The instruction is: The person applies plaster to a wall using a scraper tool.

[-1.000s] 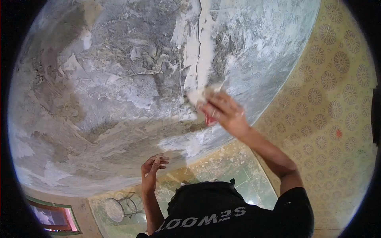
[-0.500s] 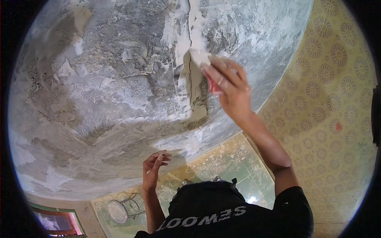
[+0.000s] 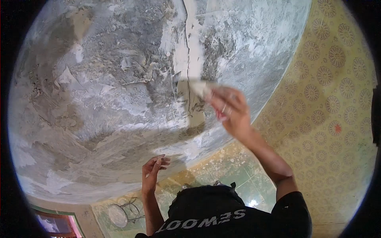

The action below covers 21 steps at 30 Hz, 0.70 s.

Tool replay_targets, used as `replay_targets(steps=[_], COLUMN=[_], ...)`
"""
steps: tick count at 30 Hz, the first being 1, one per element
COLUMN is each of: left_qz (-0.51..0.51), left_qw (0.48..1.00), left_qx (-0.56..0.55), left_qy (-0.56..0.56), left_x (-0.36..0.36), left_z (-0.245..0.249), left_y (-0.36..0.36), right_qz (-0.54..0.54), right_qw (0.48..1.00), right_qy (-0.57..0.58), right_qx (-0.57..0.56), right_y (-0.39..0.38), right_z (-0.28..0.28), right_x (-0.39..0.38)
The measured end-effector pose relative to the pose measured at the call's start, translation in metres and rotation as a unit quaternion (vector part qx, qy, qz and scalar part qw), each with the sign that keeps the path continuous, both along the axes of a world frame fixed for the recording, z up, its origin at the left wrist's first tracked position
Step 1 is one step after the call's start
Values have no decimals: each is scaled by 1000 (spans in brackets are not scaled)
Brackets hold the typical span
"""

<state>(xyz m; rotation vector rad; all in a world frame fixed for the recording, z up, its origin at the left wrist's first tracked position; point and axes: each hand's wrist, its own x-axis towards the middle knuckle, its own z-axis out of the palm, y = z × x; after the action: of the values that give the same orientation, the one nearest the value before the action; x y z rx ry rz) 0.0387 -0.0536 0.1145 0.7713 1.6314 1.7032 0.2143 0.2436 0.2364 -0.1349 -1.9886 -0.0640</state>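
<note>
My right hand (image 3: 231, 109) grips a putty knife (image 3: 202, 88), blurred by motion; its pale blade lies at the wall and red shows under my fingers. The blade is beside a long vertical crack (image 3: 188, 51) with a strip of whitish filler (image 3: 195, 65) along its right side. Below the blade, the crack runs on through a damp-looking beige patch (image 3: 194, 118). My left hand (image 3: 152, 170) hangs lower, in front of the wall's bottom part, thumb and fingertips pressed together; whether something small is between them I cannot make out.
The rough grey wall (image 3: 99, 103) fills most of the view. At right stands a yellow wall (image 3: 313, 131) with flower patterns. White crumbs lie on the green tiled floor (image 3: 222, 166). A round stool (image 3: 118, 215) stands at lower left, near a framed opening (image 3: 57, 224).
My right hand has moved the putty knife down along the crack, and a smoother whitish strip shows above it. My left hand has stayed nearly where it was.
</note>
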Motion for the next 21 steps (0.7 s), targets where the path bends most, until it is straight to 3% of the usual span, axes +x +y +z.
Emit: replay_targets(steps=[3, 6, 9, 15, 17, 19, 21], left_qz=[-11, -12, -11, 16, 14, 8, 3], left_qw=[1000, 1000, 1000, 999, 1000, 1000, 1000], left_qx=[8, 5, 8, 13, -14, -17, -19], left_qy=[4, -4, -5, -27, -10, -1, 5], left_x=[3, 4, 4, 1, 1, 2, 0], left_z=[6, 10, 7, -7, -5, 0, 4], left_y=[4, 6, 2, -8, -5, -1, 5], right_qz=[-26, -56, -54, -41, 11, -1, 27], right_qw=[994, 988, 993, 996, 983, 983, 994], right_qy=[62, 47, 20, -70, -182, -185, -108], right_qx=[84, 135, 101, 19, -4, 15, -17], right_y=[-3, -3, -1, -24, -27, -28, -24], right_z=[76, 98, 60, -75, -102, -90, -58], right_x=[-5, -18, -30, -23, -15, -12, -9])
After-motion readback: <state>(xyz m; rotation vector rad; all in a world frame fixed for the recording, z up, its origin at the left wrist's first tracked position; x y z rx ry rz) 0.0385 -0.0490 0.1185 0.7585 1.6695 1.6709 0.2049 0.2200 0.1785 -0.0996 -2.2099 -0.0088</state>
